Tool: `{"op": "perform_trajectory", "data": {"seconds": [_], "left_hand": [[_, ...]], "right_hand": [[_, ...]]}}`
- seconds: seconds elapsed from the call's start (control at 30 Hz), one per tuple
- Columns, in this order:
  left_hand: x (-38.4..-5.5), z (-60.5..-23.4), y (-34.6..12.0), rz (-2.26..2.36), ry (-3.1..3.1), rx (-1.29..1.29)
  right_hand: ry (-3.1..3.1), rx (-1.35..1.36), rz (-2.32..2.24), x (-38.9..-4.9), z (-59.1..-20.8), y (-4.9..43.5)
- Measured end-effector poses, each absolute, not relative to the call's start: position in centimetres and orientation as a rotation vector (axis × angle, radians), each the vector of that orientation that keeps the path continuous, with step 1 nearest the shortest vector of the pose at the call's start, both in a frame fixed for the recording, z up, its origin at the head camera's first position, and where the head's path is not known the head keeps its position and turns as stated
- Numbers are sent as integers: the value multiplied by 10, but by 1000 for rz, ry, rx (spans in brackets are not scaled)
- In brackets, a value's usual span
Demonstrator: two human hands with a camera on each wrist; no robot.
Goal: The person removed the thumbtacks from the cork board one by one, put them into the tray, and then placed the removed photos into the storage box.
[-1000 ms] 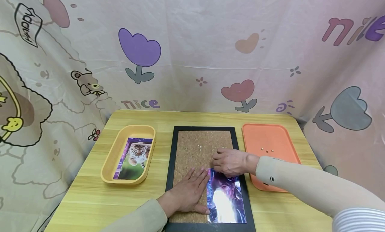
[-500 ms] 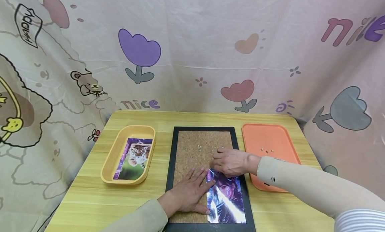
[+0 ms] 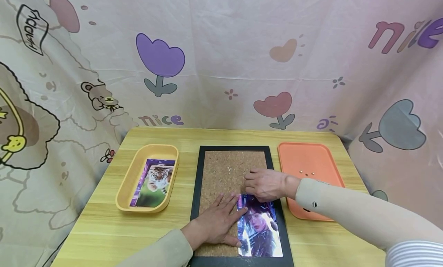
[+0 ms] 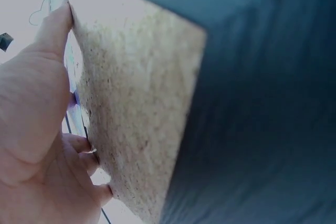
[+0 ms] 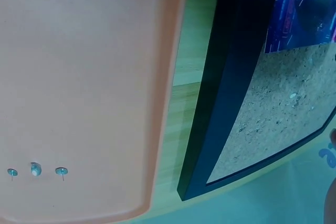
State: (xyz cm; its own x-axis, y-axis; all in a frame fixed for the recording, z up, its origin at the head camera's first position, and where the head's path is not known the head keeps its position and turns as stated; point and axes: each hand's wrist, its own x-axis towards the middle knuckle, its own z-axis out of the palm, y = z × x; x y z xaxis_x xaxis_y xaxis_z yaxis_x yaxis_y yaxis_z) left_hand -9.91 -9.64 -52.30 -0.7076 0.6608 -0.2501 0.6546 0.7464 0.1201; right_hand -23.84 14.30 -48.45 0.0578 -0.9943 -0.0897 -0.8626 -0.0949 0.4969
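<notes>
A glossy poster print (image 3: 259,228) in purple and blue lies over the lower right of a black-framed cork board (image 3: 221,163). My left hand (image 3: 216,222) rests spread on the cork at the print's left edge, its index finger and thumb reaching onto the print. In the left wrist view that hand (image 4: 42,129) shows palm side, fingertips at the cork. My right hand (image 3: 266,185) is over the print's top edge with its fingers curled down; I cannot tell what is between them. The right wrist view catches a corner of the print (image 5: 302,14).
Right of the board, an orange tray (image 3: 308,155) bears three small thumbtacks (image 5: 35,169). On the left stands a yellow tray (image 3: 121,197) holding a tiger picture (image 3: 157,182) over a purple print. All are on a wooden table (image 3: 93,232), before a patterned curtain (image 3: 214,47).
My left index finger has moved right onto the print. Glare on the print has shifted, so its figure shows more clearly. The right hand has stayed almost in place.
</notes>
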Motion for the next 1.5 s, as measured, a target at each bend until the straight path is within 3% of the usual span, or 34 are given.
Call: {"op": "perform_trajectory", "data": {"seconds": [0.6,1.5], "left_hand": [[-99,-523,-96,65,2658,1011],[-98,-524,-96,104,2656,987]], "right_hand": [[-2112,1821,-439,-246,-483,167],[-2422,1375,-197,-288,-493,298]]}}
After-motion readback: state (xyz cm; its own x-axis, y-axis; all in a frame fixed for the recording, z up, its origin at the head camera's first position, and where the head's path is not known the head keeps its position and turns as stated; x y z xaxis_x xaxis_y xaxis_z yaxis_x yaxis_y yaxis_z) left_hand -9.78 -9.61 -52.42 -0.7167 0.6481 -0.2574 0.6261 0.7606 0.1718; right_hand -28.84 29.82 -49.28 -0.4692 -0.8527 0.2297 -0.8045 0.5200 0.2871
